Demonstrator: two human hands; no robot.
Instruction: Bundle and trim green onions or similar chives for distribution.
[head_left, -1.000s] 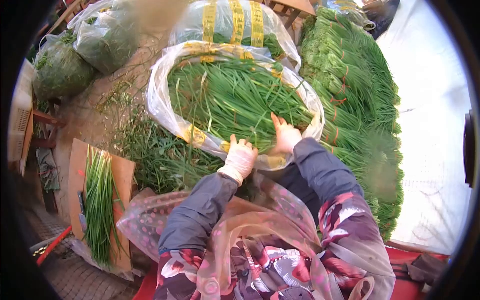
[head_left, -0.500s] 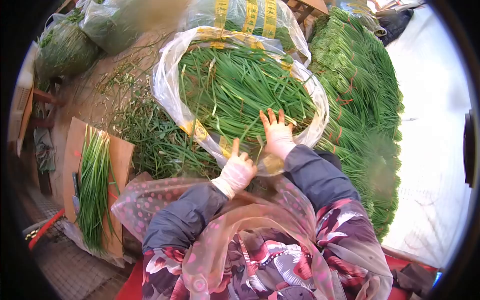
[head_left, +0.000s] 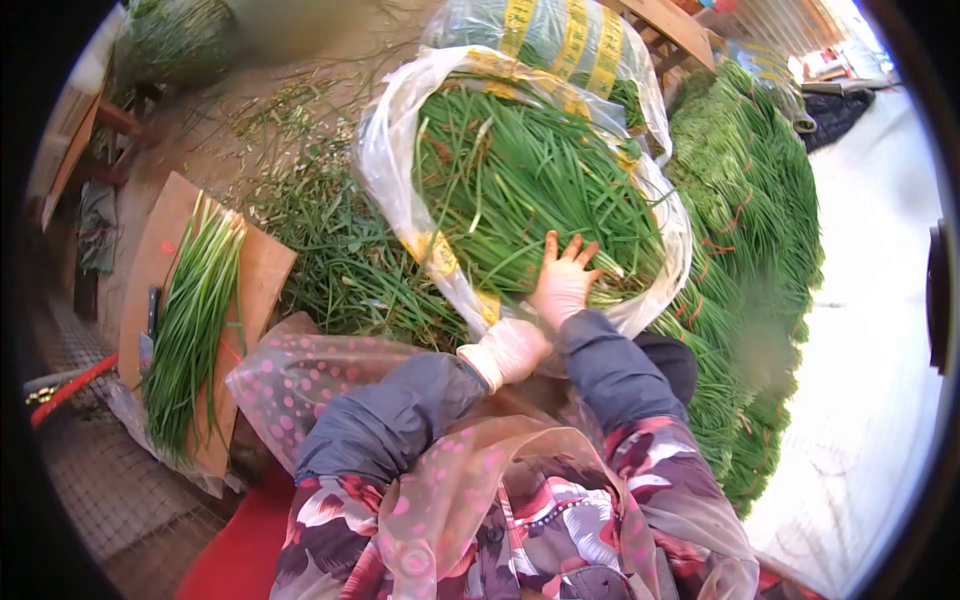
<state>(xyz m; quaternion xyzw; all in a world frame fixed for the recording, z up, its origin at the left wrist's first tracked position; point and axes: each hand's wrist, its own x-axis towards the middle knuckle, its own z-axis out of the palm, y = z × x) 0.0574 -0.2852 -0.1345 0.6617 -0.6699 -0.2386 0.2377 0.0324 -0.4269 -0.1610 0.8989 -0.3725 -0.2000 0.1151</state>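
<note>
A clear plastic bag (head_left: 387, 150) with yellow tape lies wide open, full of long green stalks (head_left: 540, 170). My right hand (head_left: 565, 283) rests on the stalks near the bag's front edge, fingers spread. Just left of it and lower, my left hand (head_left: 515, 349) is at the bag's front rim; its fingers are folded down and hidden from view, so what they hold cannot be made out. Both hands wear pale gloves, and dirty fingertips show on the right one.
A board (head_left: 262, 262) at the left bears a bundle of stalks (head_left: 190, 330) and a knife (head_left: 152, 312). Loose leaves (head_left: 350, 250) lie beside the bag. Bundled greens (head_left: 745, 220) are piled at the right. Behind stands another taped bag (head_left: 545, 35).
The view has shifted, so the scene sits further right. My left hand has moved right, nearer my right hand, and its pointing finger no longer shows. My right hand stays spread on the stalks.
</note>
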